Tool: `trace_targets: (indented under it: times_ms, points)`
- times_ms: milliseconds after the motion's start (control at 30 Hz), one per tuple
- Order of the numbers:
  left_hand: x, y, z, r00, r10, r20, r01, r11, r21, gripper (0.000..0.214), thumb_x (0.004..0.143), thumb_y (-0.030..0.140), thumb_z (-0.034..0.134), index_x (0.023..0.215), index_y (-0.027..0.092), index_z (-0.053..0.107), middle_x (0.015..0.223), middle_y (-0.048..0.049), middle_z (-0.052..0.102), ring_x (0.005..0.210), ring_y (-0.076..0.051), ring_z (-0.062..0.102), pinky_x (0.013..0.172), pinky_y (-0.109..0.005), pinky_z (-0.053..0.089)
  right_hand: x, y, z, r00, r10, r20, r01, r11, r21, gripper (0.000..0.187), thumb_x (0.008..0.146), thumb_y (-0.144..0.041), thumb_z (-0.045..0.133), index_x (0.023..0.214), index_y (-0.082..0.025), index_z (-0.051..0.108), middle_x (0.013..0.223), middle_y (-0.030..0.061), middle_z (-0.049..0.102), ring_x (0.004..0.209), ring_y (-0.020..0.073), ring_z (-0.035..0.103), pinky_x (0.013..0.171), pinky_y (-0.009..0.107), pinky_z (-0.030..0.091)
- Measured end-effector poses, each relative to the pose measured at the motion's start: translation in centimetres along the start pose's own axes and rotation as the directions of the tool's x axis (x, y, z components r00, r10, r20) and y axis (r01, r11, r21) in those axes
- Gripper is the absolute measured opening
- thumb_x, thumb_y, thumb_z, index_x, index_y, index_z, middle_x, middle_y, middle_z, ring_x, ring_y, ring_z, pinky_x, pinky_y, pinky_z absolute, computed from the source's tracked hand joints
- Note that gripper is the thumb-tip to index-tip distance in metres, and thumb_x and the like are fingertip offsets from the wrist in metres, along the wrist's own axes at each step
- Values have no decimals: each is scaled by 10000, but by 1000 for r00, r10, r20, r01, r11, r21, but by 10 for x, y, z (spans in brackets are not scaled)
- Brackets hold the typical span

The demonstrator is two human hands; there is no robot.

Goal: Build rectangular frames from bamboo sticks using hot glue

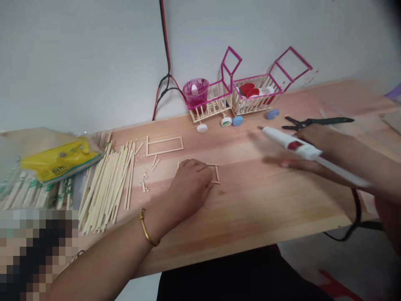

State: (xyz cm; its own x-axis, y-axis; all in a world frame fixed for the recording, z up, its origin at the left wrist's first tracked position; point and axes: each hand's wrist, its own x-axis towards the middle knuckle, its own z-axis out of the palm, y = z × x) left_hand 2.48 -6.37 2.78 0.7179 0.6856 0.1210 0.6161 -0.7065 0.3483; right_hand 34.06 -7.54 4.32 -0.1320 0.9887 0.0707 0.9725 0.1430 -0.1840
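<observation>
1. step in hand, by judgement: gluing a joint on a small stick frame [216,172], which lies flat at the middle of the wooden table [266,200], mostly covered by the left hand [191,184].
2. left hand: knuckles up, fingers curled down onto the frame, holding it to the board. whether it pinches a stick underneath cannot be told. a gold bangle [147,228] sits at the wrist.
3. right hand [316,142]: wrapped around a white glue gun [291,144], nozzle pointing left toward the frame but well apart from it. hand and gun are blurred.
4. next move calls for: nozzle tip set on the exposed right corner, a small bead only, and the left fingers kept off the hot glue.
5. materials: thin, pale, round bamboo sticks [106,184] in a loose pile at near left, with short offcuts [144,179] beside them. a finished rectangular frame [165,145] lies farther back.
6. far side: two slatted stick carts [216,98] with pink-painted rims and bottle-cap wheels [238,121], and dark-handled cutters [316,122] to the right.
7. the gun's black cable [354,217] hangs off the near right edge.
</observation>
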Motion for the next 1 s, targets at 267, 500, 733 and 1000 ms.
trace_targets:
  times_ms: [267,500,733,1000]
  points:
    - [-3,3,3,999,26,-31,-25,999,21,153,839,134,483,693,169,514,751,-36,587,794,-191,486,779,-343,399,-4,11,-5,996,-83,32,84,996,-27,483,747,-489,561,1137,-209,515,1107,156,546,995,296,550,842,430,455]
    - [-2,3,2,1000,1,-26,1,999,48,144,826,137,496,690,169,533,745,-42,587,797,-196,489,756,-345,406,3,-75,-14,838,-537,-97,545,824,153,192,882,-308,475,981,-259,631,996,66,600,912,209,549,781,365,414]
    - [-2,1,6,997,26,-73,-22,998,53,172,869,142,465,736,168,572,753,-35,604,810,-189,498,780,-349,402,45,-103,33,685,-728,24,720,682,128,234,898,-191,451,893,-246,678,875,43,592,857,195,483,740,343,305]
    - [-1,1,4,998,10,-64,-9,1000,23,134,853,128,491,773,175,587,746,-27,605,813,-192,499,776,-343,401,53,-99,41,628,-777,41,761,625,176,187,893,-223,488,853,-223,671,891,41,581,879,190,447,780,352,296]
